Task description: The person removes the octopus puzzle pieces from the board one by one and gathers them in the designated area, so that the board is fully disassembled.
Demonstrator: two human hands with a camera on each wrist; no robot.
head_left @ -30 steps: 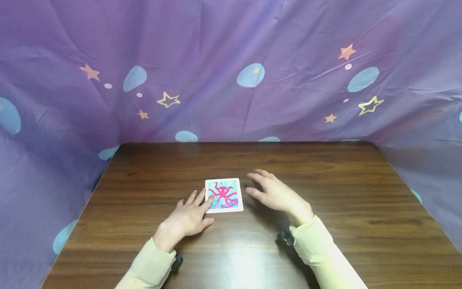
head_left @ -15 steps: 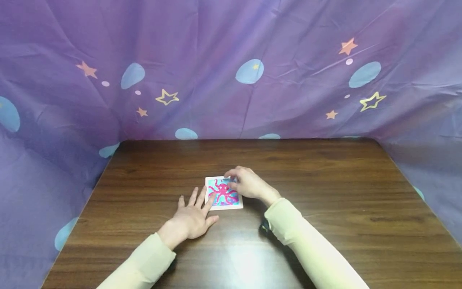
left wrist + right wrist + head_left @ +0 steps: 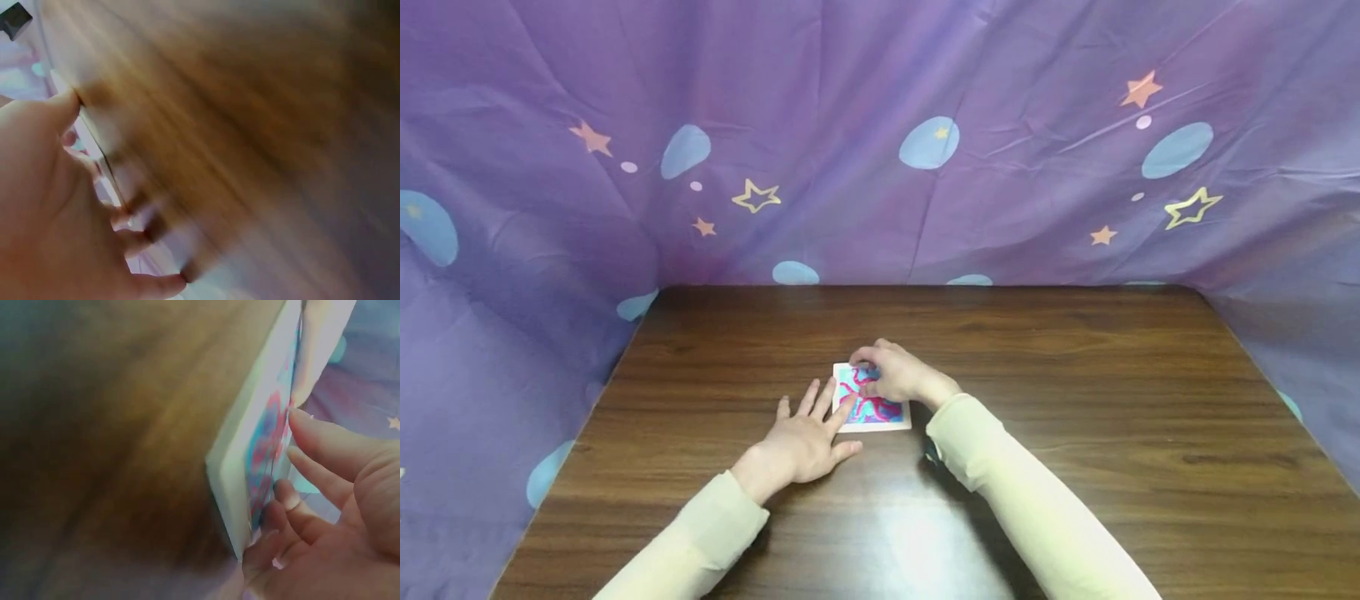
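A square picture board point(image 3: 883, 412) with a white border and a pink octopus on blue lies flat near the middle of the table. My left hand point(image 3: 797, 442) is spread at its left side, the index finger over the picture and the thumb out on the wood. My right hand point(image 3: 898, 372) reaches over the far right part, covering the octopus's head. Seen from the right wrist, its bent fingers point(image 3: 309, 522) and thumb come down to the picture surface, tips apart. That view also shows the board's thick pale edge point(image 3: 228, 481).
The dark wood table point(image 3: 1075, 375) extends on all sides of the board, with a bright light reflection near the front. Purple cloth point(image 3: 820, 83) with stars and blue ovals hangs behind the table and along both sides.
My right hand has moved left from beside the board to over its picture. The left hand keeps its place, its fingers spread a little wider. The head view has shifted slightly.
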